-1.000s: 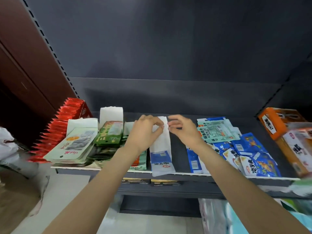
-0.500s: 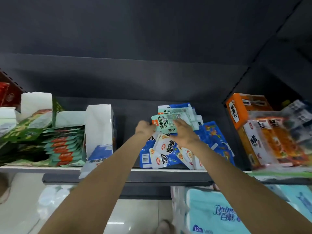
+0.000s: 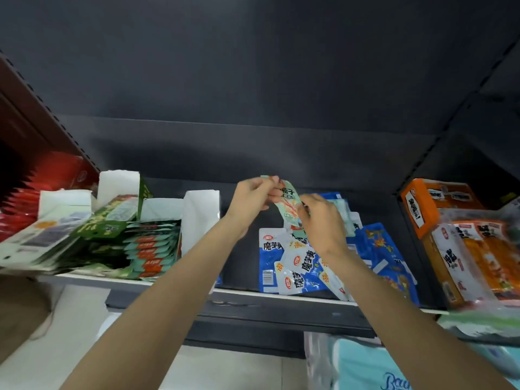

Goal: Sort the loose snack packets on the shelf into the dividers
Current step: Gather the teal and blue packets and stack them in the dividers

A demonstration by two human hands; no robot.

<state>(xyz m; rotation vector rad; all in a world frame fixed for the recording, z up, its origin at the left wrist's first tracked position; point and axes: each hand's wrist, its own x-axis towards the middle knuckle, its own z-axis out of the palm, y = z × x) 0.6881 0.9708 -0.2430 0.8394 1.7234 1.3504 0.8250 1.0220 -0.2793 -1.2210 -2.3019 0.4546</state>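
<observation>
Both my hands hold a pale green snack packet [image 3: 287,205] lifted above the loose pile. My left hand [image 3: 253,198] pinches its upper end; my right hand [image 3: 320,220] grips its lower end. Under them lies a heap of blue and white packets [image 3: 298,266] with more pale green ones [image 3: 342,209] behind, on the dark shelf [image 3: 242,249]. To the left stand white cardboard dividers [image 3: 201,218], one of them filled with a row of green and orange packets [image 3: 152,249].
Red packets [image 3: 22,204] fill the far left. Green packets [image 3: 112,218] and flat pale packets [image 3: 36,243] sit between dividers. Orange boxes and bagged snacks [image 3: 461,235] crowd the right end. Tissue packs [image 3: 365,364] lie below the shelf edge [image 3: 281,295].
My hands left the white divider, moved right to the loose pile and lifted a pale green packet off it. The camera view swung right, then back a little.
</observation>
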